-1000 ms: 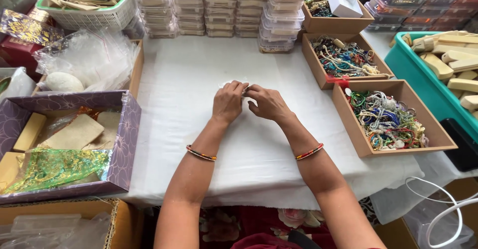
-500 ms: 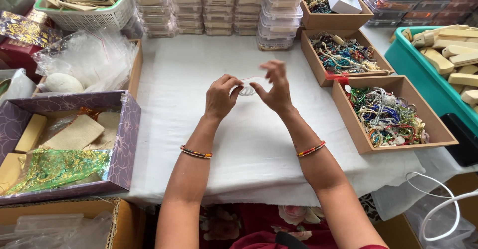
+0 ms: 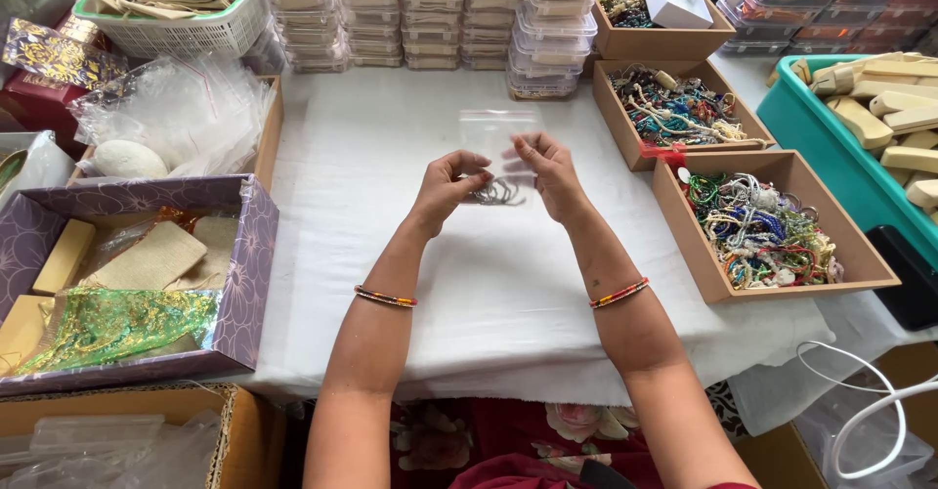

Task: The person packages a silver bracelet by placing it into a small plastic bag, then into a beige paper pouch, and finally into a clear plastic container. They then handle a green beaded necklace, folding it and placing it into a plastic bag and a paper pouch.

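Both hands are raised above the middle of the table (image 3: pixel 322 255), which is covered with a white cloth. Together they hold a small clear plastic bag (image 3: pixel 496 137) upright. The left hand (image 3: pixel 447 188) pinches the bag's lower left edge between thumb and fingers, and the right hand (image 3: pixel 547 171) pinches its right side, fingers curled. Inside the bag, at its bottom between the two hands, sits a bunch of thin grey cords (image 3: pixel 498 193). Each wrist wears a thin coloured bangle.

To the right, two shallow brown trays stand on the table: the nearer tray (image 3: pixel 772 289) holds a tangle of green, blue and white beaded strings, and the farther tray (image 3: pixel 625 123) holds more mixed strings. Beyond the bag, stacks of clear lidded boxes (image 3: pixel 430 15) line the back edge. A teal crate (image 3: pixel 831 147) with pale wooden pieces stands far right. On the left, a purple patterned box (image 3: pixel 244 294) holds flat tan pieces and a green shiny pouch, and behind it lies a heap of clear plastic bags (image 3: pixel 166 108) beside a white basket (image 3: pixel 186 30) of wooden utensils.
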